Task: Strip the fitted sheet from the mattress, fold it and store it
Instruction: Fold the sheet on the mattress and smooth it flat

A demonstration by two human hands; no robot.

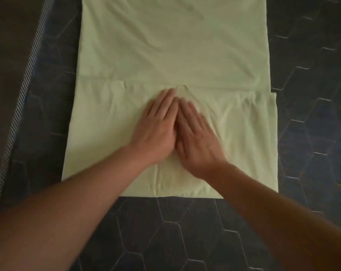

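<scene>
The pale green fitted sheet (175, 45) lies flat on the dark floor as a long strip running away from me. Its near end is folded over, and that flap's edge crosses the strip just beyond my fingertips. My left hand (157, 126) and my right hand (195, 133) lie side by side on the middle of this folded part, palms down, fingers straight and pressing the cloth. The two hands touch along their inner edges. Small wrinkles fan out to the right of my right hand.
Dark hexagonal floor tiles (185, 241) surround the sheet on the near, left and right sides. The mattress (13, 45), with a striped edge band (22, 89), runs along the far left.
</scene>
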